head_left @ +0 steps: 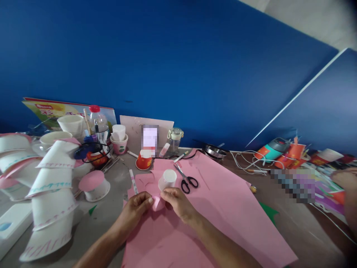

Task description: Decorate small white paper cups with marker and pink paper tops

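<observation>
Pink paper (157, 203) in two-handed grip (138, 205)

I am at a craft workspace, perhaps in a classroom, though I cannot tell what building. Large pink paper (223, 208) covers much of my grey table (111, 206), with scissors (186, 177) on top and a marker (133, 181) by its left edge. Decorated paper cups (52, 203) nest near left, a blue partition (167, 67) rises on the far side, and another person's arm (350, 191) shows at right.
</observation>
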{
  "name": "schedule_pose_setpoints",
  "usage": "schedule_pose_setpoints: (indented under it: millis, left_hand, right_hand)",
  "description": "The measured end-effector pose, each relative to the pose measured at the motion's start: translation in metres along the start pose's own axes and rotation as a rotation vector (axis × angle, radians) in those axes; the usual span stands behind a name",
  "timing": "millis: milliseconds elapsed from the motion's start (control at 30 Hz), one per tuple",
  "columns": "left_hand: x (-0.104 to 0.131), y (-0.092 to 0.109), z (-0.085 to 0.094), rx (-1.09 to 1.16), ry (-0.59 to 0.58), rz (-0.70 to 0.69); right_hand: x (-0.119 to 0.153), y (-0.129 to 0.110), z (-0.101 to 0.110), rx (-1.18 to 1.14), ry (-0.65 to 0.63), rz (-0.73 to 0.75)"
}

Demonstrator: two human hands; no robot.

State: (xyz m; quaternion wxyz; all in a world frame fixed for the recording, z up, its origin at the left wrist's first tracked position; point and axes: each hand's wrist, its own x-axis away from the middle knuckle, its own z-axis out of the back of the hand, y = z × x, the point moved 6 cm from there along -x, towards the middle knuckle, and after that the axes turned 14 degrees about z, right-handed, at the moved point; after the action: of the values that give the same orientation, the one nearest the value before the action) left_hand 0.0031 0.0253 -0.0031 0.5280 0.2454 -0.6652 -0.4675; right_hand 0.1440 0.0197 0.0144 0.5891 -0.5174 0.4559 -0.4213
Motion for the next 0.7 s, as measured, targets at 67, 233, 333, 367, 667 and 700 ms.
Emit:
schedule_pose_setpoints:
  millis: [67,233,333,367,667,700]
  left_hand:
    - [-0.0004,-0.0001,0.0011,0.023,0.012,0.006]
    - [-0.0026,-0.0021,0.0026,0.068,0.032,0.012]
    - [-0.0043,-0.0057,0.0026,0.096,0.036,0.035]
    - [-0.0049,-0.0069,0.0027,0.109,0.039,0.045]
    - [-0.0048,-0.0045,0.0069,0.07,0.098,0.013]
    - [-0.0047,-0.0042,0.0077,0.064,0.109,0.001]
  right_hand:
    - [-0.0001,0.0004,0.0,-0.015,0.026,-0.003]
    - [-0.001,0.0006,0.0005,0.015,0.072,0.021]
    - [-0.0014,0.0,0.0005,0.026,0.068,0.046]
    - [-0.0015,-0.0004,0.0008,0.025,0.073,0.054]
    - [-0.0022,-0.002,0.0035,0.017,0.098,0.05]
    - [-0.0022,-0.002,0.0036,0.017,0.099,0.048]
